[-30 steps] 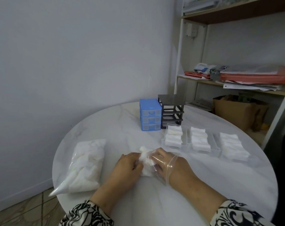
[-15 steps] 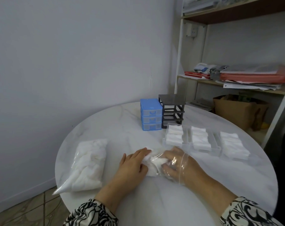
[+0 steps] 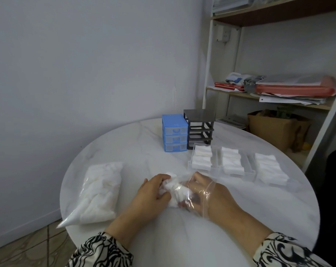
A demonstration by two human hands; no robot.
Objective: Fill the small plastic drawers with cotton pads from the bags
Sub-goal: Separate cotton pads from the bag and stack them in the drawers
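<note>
A nearly empty clear plastic bag [image 3: 200,191] lies at the table's middle with a clump of white cotton pads [image 3: 174,189] in it. My right hand [image 3: 207,195] is inside the bag, fingers curled on the pads. My left hand [image 3: 153,191] grips the bag's closed end and the pads from outside. Three clear drawers [image 3: 201,159] [image 3: 231,160] [image 3: 268,168] lie in a row to the right, each packed with stacked pads. A full bag of pads [image 3: 99,191] rests at the left edge.
A blue three-drawer cabinet [image 3: 175,135] and an empty black drawer frame [image 3: 200,128] stand at the back of the round white table [image 3: 182,237]. A shelf with papers and a brown bag [image 3: 277,128] sits beyond on the right.
My left hand's fingers went from lying flat on the bag to curling round its end. My right hand stayed inside the bag, working the pads.
</note>
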